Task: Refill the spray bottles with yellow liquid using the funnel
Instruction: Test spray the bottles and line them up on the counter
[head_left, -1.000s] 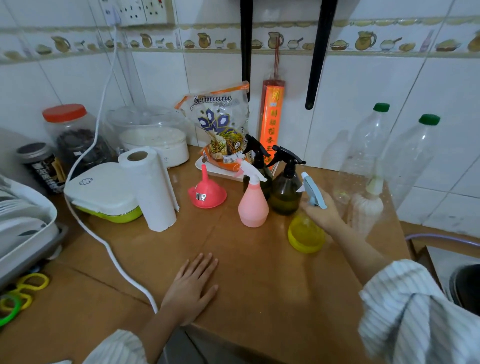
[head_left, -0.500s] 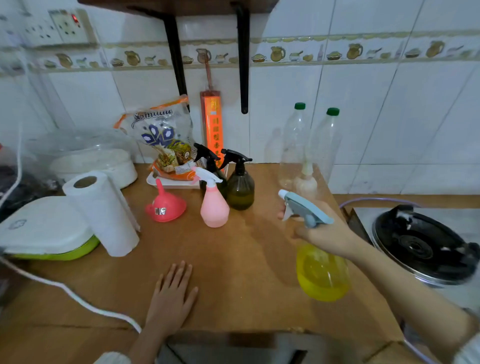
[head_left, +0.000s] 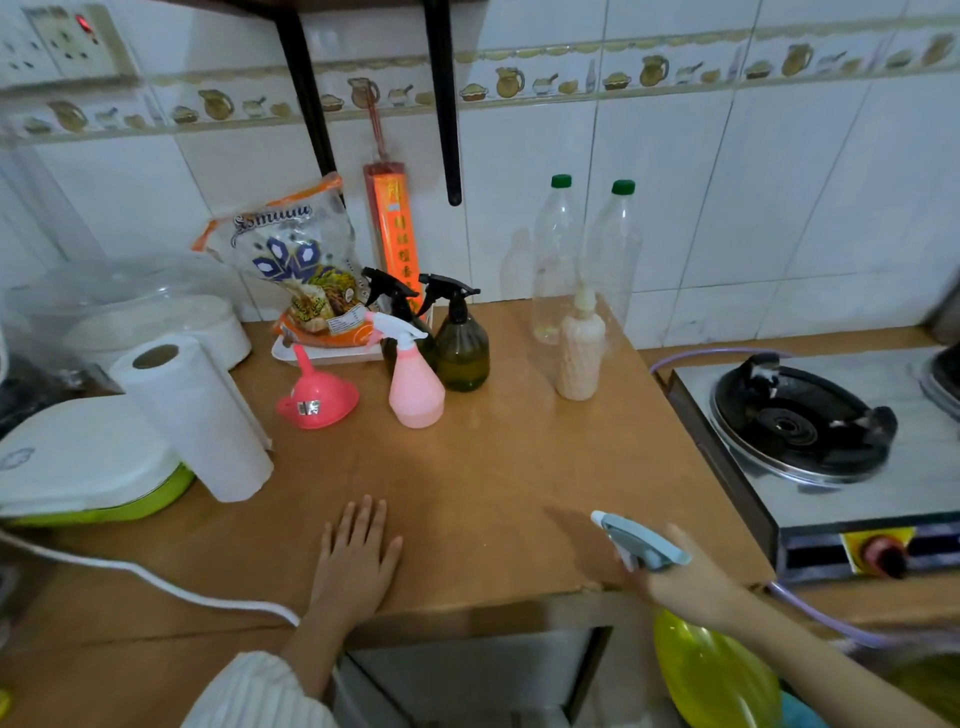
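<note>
My right hand (head_left: 685, 584) grips the neck of a yellow spray bottle (head_left: 711, 675) with a pale blue trigger head, held off the counter's front right corner, below its edge. My left hand (head_left: 358, 556) lies flat on the brown counter (head_left: 493, 478), fingers straight. A pink funnel (head_left: 317, 397) sits upside down near the back. Beside it stand a pink spray bottle (head_left: 415, 384) and two dark green spray bottles (head_left: 460, 343) with black heads.
A paper towel roll (head_left: 197, 421) and a white-lidded green container (head_left: 88, 467) stand at the left, with a white cable (head_left: 156, 584) across the front. Two clear green-capped bottles (head_left: 558, 260) and a beige bottle (head_left: 581, 353) stand at the back right. A gas stove (head_left: 800, 421) is on the right.
My right hand has carried the yellow spray bottle from beside the other bottles toward me and down past the counter's front right corner. My left hand has stayed flat on the counter.
</note>
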